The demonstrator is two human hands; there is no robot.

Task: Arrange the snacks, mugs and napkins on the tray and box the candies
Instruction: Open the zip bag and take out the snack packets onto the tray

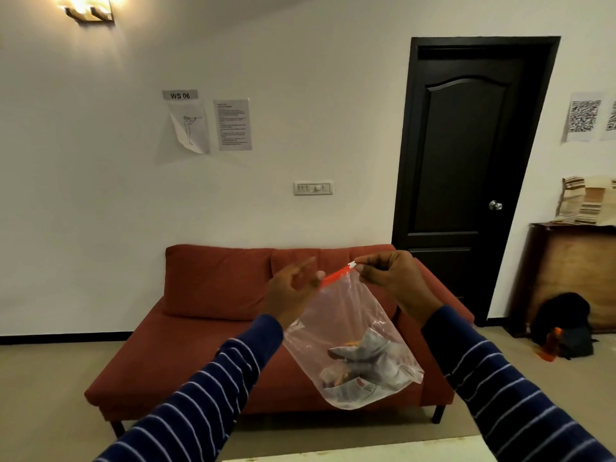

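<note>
Clear zip-lock bag (350, 331) hangs between both raised hands. Right hand (390, 281) pinches the white slider (352, 265) on the red zip strip (335, 276). Left hand (291, 293) blurred, fingers loose beside the strip's other end; grip unclear. Wrapped snacks (358, 365) sit in bag bottom, below hands.

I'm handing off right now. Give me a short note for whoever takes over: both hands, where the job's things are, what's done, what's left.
Right hand: pinching the white slider at the end of the bag's red zip strip.
Left hand: blurred, at the strip's other end; fingers look loose, grip unclear.
Bag: clear plastic, hanging in the air in front of the sofa, with wrapped items at the bottom.
Done: nothing visible; whether the zip is open is unclear.
Left: empty the bag, arrange the tray, box the candies. Tray, mugs, napkins and box are out of view.
</note>
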